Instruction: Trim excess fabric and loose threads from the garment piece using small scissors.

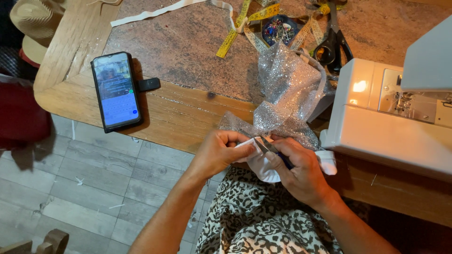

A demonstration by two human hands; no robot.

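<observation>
**Snips at the seam, close over the lap**

The white fabric piece (268, 169) is pulled in above the leopard-print lap (263, 221), probably to keep the seam near the eyes. The left hand (217, 153) pinches its edge with curled fingers; the right hand (301, 171) is closed round small metal snips (268, 145), blades at the cloth. At twelve o'clock the silver glitter fabric (287, 94) trails onto the table (179, 113). At two o'clock stands a white sewing machine (391, 122); at ten, a phone (116, 90); farthest, scissors (332, 47) and yellow tape measure (245, 26).

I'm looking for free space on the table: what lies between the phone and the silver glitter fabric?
In the head view, only a small black clip-like piece lies beside the phone; from there to the silver glitter fabric the tabletop is bare.
</observation>
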